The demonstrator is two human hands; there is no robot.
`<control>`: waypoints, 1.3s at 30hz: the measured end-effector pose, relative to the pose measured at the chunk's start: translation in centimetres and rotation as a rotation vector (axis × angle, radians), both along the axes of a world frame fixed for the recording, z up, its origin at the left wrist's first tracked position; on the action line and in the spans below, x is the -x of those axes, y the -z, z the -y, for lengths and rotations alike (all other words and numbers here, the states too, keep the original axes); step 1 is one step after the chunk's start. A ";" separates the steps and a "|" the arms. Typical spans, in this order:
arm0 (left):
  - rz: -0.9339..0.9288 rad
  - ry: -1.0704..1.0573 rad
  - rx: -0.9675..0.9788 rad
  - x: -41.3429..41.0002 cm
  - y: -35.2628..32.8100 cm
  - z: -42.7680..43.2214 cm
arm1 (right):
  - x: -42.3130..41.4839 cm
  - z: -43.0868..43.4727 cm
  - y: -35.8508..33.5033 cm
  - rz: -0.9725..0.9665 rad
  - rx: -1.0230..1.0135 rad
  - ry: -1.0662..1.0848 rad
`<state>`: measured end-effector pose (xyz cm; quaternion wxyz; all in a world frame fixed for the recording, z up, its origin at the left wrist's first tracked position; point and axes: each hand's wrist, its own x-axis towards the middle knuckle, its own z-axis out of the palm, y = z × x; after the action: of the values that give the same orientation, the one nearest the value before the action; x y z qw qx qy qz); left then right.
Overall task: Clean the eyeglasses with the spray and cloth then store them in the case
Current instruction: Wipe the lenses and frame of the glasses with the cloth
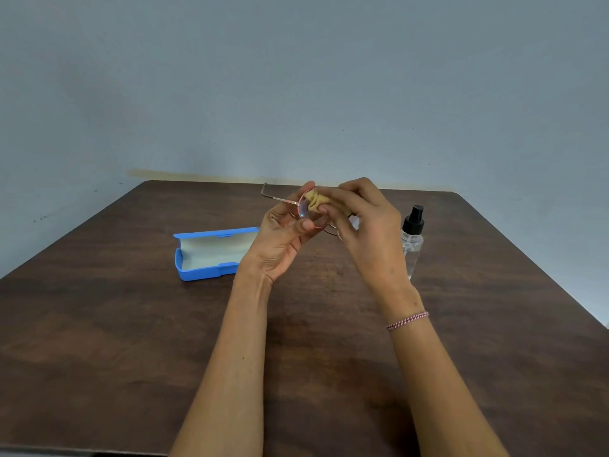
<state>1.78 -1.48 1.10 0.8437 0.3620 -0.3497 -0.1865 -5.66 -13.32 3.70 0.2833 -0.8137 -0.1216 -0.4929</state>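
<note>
The eyeglasses (308,212) are held in the air above the far middle of the worktop (131,324), between two bare hands. The left grip (283,237) pinches the frame at the edge of one lens, and one temple arm points to the far left. The right grip (369,225) pinches a bunched tan cloth (317,199) and presses it on the same lens. The blue case (211,255) lies open on the left of the worktop, and the spray bottle (412,240) stands upright on the right, just beside the right grip in this view. I judge that the wiping step is in hand. The thin metal frame may bend, or the lens may pop out, if the cloth pushes too hard while the frame is held on one side only. The right wrist, when it comes down, could knock the bottle over, because it stands so close. The bare left grip sits at the glass and could put new marks on it.
</note>
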 end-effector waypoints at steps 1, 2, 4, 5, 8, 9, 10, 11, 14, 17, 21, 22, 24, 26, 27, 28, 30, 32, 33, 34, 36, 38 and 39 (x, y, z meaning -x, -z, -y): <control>0.001 0.002 -0.003 0.0 0.0 0.1 | 0.0 -0.1 0.0 0.012 -0.032 0.028; 0.002 -0.002 -0.009 0.0 0.0 0.2 | 0.0 -0.2 0.0 0.024 -0.055 0.041; 0.008 -0.019 -0.020 -0.1 0.1 0.2 | 0.0 -0.5 0.2 0.041 -0.064 0.045; 0.009 -0.029 -0.021 -0.1 0.1 0.3 | 0.0 -0.5 0.3 0.041 -0.056 0.043; -0.005 -0.055 -0.006 -0.3 0.1 0.3 | -0.2 -0.3 0.3 -0.005 -0.022 0.020; -0.014 -0.064 0.002 -0.3 0.1 0.3 | -0.2 -0.2 0.3 -0.031 0.000 0.003; -0.027 -0.072 0.014 -0.4 0.1 0.3 | -0.2 -0.1 0.2 -0.055 0.029 -0.020; -0.043 -0.076 0.027 -0.5 0.1 0.2 | -0.2 0.1 0.2 -0.074 0.063 -0.042; -0.071 -0.082 0.046 -0.6 0.1 0.2 | -0.2 0.6 0.2 -0.088 0.119 -0.036; -0.060 -0.058 0.020 -0.3 0.1 0.4 | -0.3 0.5 0.2 -0.047 0.072 0.062; -0.060 -0.053 0.017 -0.3 0.1 0.4 | -0.4 0.0 0.4 -0.047 0.077 0.070; -0.064 -0.056 0.020 -0.3 0.1 0.3 | -0.4 0.0 0.4 -0.050 0.072 0.071; -0.070 -0.043 0.012 -0.3 0.0 0.4 | -0.5 0.1 0.4 -0.058 0.049 0.085; -0.067 -0.016 0.001 -0.3 0.0 0.4 | -0.6 0.3 0.4 -0.066 0.031 0.091; -0.067 -0.006 0.001 -0.2 -0.1 0.3 | -0.6 0.3 0.4 -0.067 0.026 0.089; -0.070 0.001 0.002 -0.2 -0.1 0.3 | -0.6 0.3 0.4 -0.068 0.024 0.090; -0.081 0.006 0.013 -0.1 -0.1 0.3 | -0.5 0.2 0.4 -0.065 0.029 0.095; -0.074 0.001 0.037 -0.1 -0.1 0.3 | -0.4 0.0 0.3 -0.056 0.041 0.075; -0.059 -0.001 0.051 -0.1 -0.1 0.3 | -0.3 -0.1 0.2 -0.052 0.047 0.044; -0.046 -0.002 0.065 -0.2 -0.1 0.2 | -0.2 -0.1 0.2 -0.051 0.057 0.005; -0.031 -0.020 0.081 -0.3 -0.1 0.0 | -0.1 -0.1 0.2 -0.057 0.084 -0.053; -0.015 -0.046 0.072 -0.4 -0.1 -0.3 | -0.2 0.1 0.3 -0.068 0.094 -0.058; -0.011 -0.054 0.065 -0.4 -0.1 -0.4 | -0.3 0.2 0.3 -0.069 0.093 -0.038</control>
<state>2.21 -1.12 1.17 0.8617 0.3426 -0.3411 -0.1544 -5.32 -13.55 3.39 0.2583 -0.8400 -0.1501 -0.4529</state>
